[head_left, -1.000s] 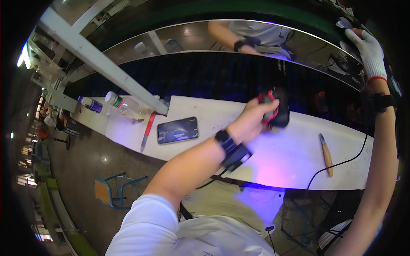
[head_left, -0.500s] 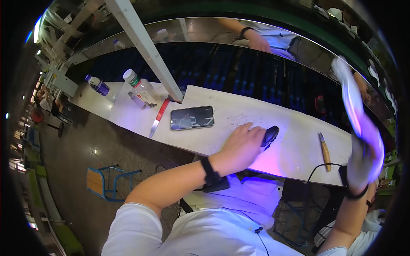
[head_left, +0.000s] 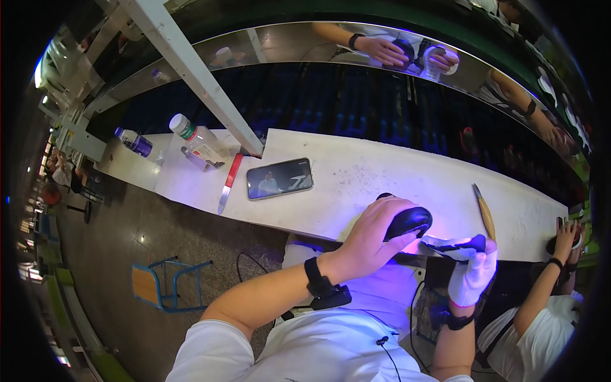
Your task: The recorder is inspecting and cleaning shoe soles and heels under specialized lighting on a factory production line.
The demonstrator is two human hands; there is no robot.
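A smooth black shoe-shaped piece (head_left: 409, 223) is in the grip of my left hand (head_left: 374, 239), raised just over the front edge of the white table (head_left: 356, 153). Fingers of that hand wrap its far side, and a dark tip shows beyond them. My right hand (head_left: 472, 277), in a white glove, pinches a slim white and dark piece (head_left: 455, 247) shaped like a shoe sole. The two pieces are close together, with their near ends side by side; whether they touch I cannot tell.
A phone (head_left: 280, 179), a red-handled knife (head_left: 230, 183) and two bottles (head_left: 202, 145) (head_left: 133, 141) occupy the table's left. Right of my hands lies a wooden-handled tool (head_left: 485, 213). A slanted white post (head_left: 197, 76) rises behind. Another person's hands (head_left: 565, 242) work at far right.
My right hand has come down from the far right, bringing the white and dark piece beside my left hand. My left hand has lifted the black piece off the table and tilted it.
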